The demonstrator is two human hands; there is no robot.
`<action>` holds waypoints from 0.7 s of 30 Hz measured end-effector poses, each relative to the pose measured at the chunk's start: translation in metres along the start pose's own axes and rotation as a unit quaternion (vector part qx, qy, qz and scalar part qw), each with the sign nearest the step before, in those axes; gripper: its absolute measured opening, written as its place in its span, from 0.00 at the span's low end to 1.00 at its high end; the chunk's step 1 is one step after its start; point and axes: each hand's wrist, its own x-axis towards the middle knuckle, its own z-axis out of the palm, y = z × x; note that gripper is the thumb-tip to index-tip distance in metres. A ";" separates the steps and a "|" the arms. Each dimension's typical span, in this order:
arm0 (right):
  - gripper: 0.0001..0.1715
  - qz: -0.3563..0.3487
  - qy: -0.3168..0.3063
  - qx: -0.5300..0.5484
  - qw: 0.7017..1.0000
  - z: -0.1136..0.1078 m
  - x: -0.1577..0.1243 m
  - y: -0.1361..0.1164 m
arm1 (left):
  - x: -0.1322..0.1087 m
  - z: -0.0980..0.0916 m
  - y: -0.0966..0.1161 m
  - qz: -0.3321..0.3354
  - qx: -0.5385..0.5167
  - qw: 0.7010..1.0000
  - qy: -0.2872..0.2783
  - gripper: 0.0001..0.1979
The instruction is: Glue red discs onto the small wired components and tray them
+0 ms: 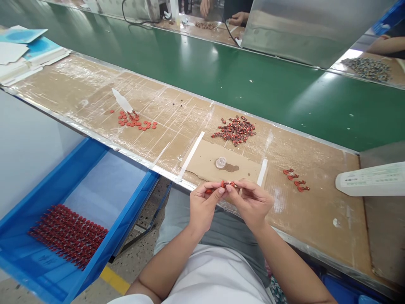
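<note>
A blue tray (53, 181) lay left of the cardboard pad (202, 162), left hand (204, 207) and right hand (251, 202) just below the pad, fingers (220, 190) of both pinching a small red part (228, 184), its long axis lying roughly sideways

We count one left hand (202, 207), one right hand (251, 202), four red components (295, 180) in a row on the bench (316, 219), one clear plastic cup (220, 162), two white tape strips (191, 155), one blue tray (63, 177), and one white plastic bottle (370, 179). Red discs (136, 122) exceed reliable count.
</note>
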 end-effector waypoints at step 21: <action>0.18 -0.019 -0.059 0.011 0.998 -0.011 0.002 -0.005 | -0.002 -0.005 -0.001 0.074 0.017 0.996 -0.056 0.09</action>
